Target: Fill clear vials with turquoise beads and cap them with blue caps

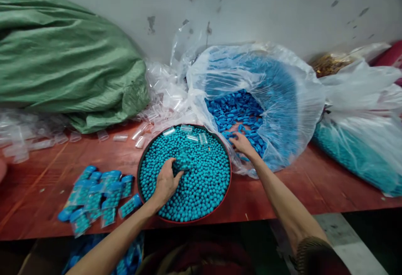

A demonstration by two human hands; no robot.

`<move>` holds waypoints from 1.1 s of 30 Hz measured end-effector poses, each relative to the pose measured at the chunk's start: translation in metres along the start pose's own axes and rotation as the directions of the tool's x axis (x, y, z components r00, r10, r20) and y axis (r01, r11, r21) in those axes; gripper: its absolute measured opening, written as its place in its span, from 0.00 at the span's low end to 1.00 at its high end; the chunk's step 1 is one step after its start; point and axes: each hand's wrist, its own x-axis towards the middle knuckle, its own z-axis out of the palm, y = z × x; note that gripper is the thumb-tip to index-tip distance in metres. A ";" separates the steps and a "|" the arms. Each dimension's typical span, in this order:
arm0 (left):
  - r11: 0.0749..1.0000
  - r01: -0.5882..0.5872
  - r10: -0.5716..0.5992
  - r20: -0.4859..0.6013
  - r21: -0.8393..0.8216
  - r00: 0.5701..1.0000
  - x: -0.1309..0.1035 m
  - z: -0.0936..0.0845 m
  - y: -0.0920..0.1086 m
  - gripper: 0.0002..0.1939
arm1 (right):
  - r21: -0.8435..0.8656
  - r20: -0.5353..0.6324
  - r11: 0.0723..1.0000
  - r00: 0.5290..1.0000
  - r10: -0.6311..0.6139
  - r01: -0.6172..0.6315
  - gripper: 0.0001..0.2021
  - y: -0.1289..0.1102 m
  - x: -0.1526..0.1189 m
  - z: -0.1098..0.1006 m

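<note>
My left hand [166, 183] is over a round tray [230, 174] filled with turquoise beads [201, 191]. Its fingers curl around a clear plastic tube [182, 161] with beads in it, partly blurred against the loose ones. Several clear tubes [168, 131] lie on the beads at the tray's far side. To the right, my right hand [243, 144] reaches into the mouth of a clear plastic bag [282, 111] of blue caps [235, 107], its fingers pinched at a cap [228, 134]. Left of the tray, bead-filled tubes with blue caps [108, 189] lie in a loose pile.
A large green sack [69, 57] leans at the back left, with clear tubes [40, 139] scattered around it on the red table [264, 199]. At right lies a plastic bag of turquoise beads [358, 158]. More blue items [128, 254] sit below the table's front edge.
</note>
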 end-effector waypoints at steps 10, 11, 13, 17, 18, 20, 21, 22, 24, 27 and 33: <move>0.993 -0.109 0.108 0.021 0.048 0.994 -0.002 -0.003 0.004 0.09 | 0.241 -0.162 0.963 0.983 -0.084 0.122 0.17 -0.011 0.084 0.001; 0.993 -0.112 0.110 0.028 0.042 0.993 -0.002 -0.003 0.005 0.09 | 0.273 -0.136 0.954 0.987 -0.087 0.122 0.15 -0.014 0.084 0.007; 0.992 -0.122 0.121 0.047 0.027 0.992 -0.001 -0.004 0.006 0.08 | 0.355 -0.078 0.928 0.993 -0.092 0.114 0.12 -0.022 0.080 0.017; 0.991 -0.136 0.135 0.068 0.008 0.988 0.000 -0.003 0.007 0.08 | 0.556 0.049 0.831 0.996 -0.071 0.032 0.16 -0.030 0.066 0.021; 0.991 -0.135 0.134 0.068 0.003 0.989 0.000 -0.003 0.007 0.08 | 0.602 0.078 0.799 0.995 -0.064 0.004 0.18 -0.031 0.061 0.018; 0.991 -0.136 0.137 0.070 -0.014 0.988 0.002 -0.002 0.008 0.09 | 0.677 0.124 0.735 0.991 -0.058 -0.042 0.21 -0.031 0.052 0.009; 0.990 -0.137 0.139 0.072 -0.026 0.988 0.002 -0.002 0.009 0.09 | 0.706 0.138 0.706 0.989 -0.058 -0.058 0.22 -0.031 0.047 0.004; 0.990 -0.137 0.139 0.074 -0.037 0.987 0.003 -0.002 0.009 0.09 | 0.730 0.148 0.680 0.987 -0.061 -0.068 0.23 -0.032 0.043 -0.001; 0.990 -0.128 0.132 0.081 -0.056 0.988 0.004 -0.003 0.010 0.08 | 0.766 0.161 0.638 0.984 -0.070 -0.080 0.23 -0.036 0.035 -0.009; 0.993 -0.098 0.103 0.093 -0.063 0.990 0.005 -0.003 0.012 0.07 | 0.725 0.123 0.688 0.987 -0.108 -0.015 0.21 -0.047 0.023 -0.015; 0.998 -0.055 0.058 0.129 -0.027 0.990 0.005 -0.004 0.012 0.07 | 0.085 -0.025 0.884 0.888 -0.459 0.460 0.15 -0.078 -0.011 0.002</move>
